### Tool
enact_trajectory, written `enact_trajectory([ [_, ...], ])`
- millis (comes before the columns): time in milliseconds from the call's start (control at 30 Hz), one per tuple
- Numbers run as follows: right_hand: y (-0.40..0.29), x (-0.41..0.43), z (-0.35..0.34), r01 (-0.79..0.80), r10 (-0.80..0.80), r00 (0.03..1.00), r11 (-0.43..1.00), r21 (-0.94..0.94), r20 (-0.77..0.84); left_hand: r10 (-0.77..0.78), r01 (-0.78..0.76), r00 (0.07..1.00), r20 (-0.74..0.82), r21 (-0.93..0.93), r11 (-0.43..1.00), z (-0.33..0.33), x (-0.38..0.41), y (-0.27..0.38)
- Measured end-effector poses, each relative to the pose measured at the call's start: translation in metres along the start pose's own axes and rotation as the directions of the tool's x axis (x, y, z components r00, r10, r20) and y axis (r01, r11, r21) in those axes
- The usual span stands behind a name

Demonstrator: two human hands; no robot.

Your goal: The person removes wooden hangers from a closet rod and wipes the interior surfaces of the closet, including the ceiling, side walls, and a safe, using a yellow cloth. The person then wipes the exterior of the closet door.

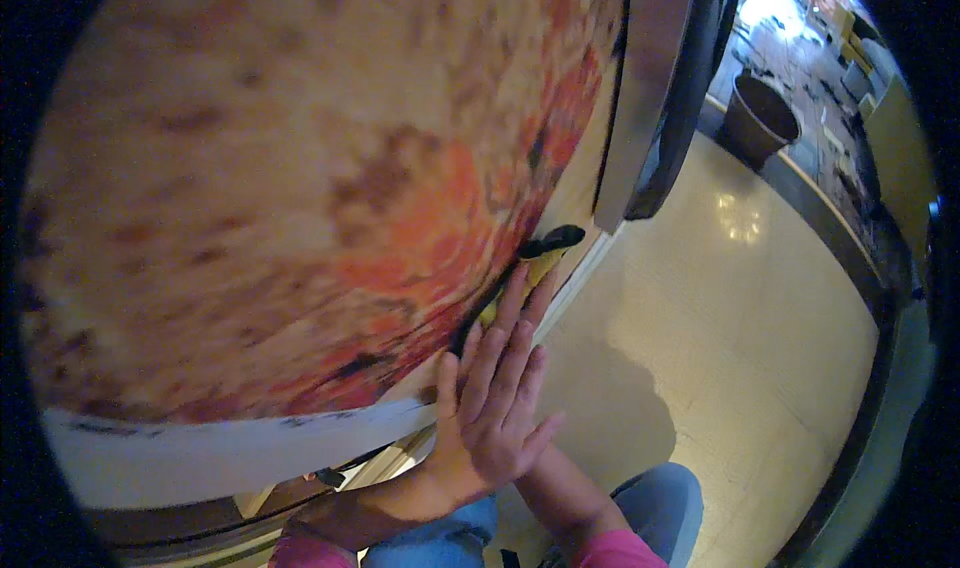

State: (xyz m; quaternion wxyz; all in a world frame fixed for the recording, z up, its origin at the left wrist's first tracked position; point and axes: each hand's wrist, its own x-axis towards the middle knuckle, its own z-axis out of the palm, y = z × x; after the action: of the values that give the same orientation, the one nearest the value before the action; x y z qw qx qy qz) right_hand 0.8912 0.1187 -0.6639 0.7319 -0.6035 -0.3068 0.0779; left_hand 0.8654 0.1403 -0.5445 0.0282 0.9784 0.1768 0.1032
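Note:
A large panel with a brown, orange and red mottled surface fills the upper left. Near its lower right edge my two hands overlap, fingers extended. My left hand appears to lie on top, its fingers slightly spread over my right hand. The fingers of my right hand reach over a yellow tool with a black end and press it at the panel's edge. The tool's grip and part of my right hand are hidden beneath the fingers. Pink sleeves cover both forearms.
Dark-edged trim runs beside the panel at the upper right. A pale, glossy floor spreads out at the right. A brown bucket stands at the back, near scattered items. My knees in blue jeans are at the bottom.

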Motion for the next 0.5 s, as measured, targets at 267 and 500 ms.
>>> enact_trajectory([
  [267,-0.025,0.063,0.023,0.287,-0.285,0.958,0.951,-0.115,0.035,0.026,-0.028,0.997,0.075,0.029,0.999,-0.022,-0.016,-0.009],
  [500,-0.041,0.046,0.007,0.448,-0.426,0.891,0.882,-0.15,0.157,-0.084,0.095,0.971,-0.226,0.039,0.995,-0.048,-0.005,0.01],
])
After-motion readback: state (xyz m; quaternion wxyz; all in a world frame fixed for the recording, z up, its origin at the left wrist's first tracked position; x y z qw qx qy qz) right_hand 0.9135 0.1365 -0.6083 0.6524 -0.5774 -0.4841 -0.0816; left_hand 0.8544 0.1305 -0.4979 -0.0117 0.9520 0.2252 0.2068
